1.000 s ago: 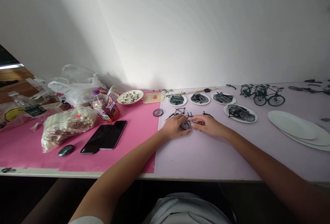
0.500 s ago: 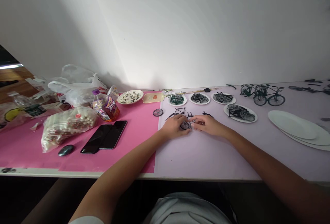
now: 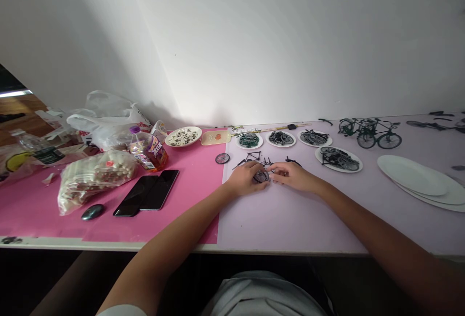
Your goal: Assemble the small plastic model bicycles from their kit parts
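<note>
My left hand [image 3: 248,179] is closed on a small dark spoked model bicycle wheel [image 3: 261,176], held low over the lilac table sheet. Close beside it, the fingers of my right hand [image 3: 288,175] are pinched together near the wheel's right edge; what they hold, if anything, is too small to make out. Just behind the hands lie a black model bicycle frame [image 3: 253,156] and other small black parts, partly hidden by my fingers. A second wheel [image 3: 222,158] lies apart on the pink sheet to the left.
Several small plates of bicycle parts [image 3: 316,137] line the back. Assembled model bicycles [image 3: 379,134] stand back right, with white oval plates [image 3: 410,175] in front. Left are two phones [image 3: 160,190], a drink bottle [image 3: 148,150], a bag of sticks [image 3: 96,175] and a plate of small pieces [image 3: 183,137].
</note>
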Demonstrator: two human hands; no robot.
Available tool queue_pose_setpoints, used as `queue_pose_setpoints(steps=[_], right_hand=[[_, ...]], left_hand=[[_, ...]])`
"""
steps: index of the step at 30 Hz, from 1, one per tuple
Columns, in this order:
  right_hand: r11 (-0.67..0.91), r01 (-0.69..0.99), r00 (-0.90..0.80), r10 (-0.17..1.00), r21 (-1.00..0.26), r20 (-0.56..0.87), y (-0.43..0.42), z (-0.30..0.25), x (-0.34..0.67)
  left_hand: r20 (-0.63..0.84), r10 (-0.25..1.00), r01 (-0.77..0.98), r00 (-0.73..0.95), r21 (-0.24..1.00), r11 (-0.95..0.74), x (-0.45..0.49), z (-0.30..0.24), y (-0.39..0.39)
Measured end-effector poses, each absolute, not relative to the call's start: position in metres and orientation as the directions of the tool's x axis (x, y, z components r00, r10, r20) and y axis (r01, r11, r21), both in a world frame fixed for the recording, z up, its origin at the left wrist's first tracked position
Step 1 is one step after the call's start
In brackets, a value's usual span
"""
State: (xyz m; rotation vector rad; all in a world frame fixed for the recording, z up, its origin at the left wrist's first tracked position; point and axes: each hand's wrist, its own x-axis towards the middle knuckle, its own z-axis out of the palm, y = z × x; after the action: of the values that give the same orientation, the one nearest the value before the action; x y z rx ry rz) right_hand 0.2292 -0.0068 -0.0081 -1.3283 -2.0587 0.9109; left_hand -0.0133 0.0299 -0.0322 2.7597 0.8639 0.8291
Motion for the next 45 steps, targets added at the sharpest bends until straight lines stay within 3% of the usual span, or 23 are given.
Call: queue_pose_setpoints(steps=[45], right_hand=[[0.302, 0.605, -0.39, 0.919, -0.737, 0.056, -0.0049, -0.0091, 0.2299]], left_hand=[[0.455, 0.571, 0.491, 0.683, 0.292, -0.821, -0.013, -0.0287, 0.0272]])
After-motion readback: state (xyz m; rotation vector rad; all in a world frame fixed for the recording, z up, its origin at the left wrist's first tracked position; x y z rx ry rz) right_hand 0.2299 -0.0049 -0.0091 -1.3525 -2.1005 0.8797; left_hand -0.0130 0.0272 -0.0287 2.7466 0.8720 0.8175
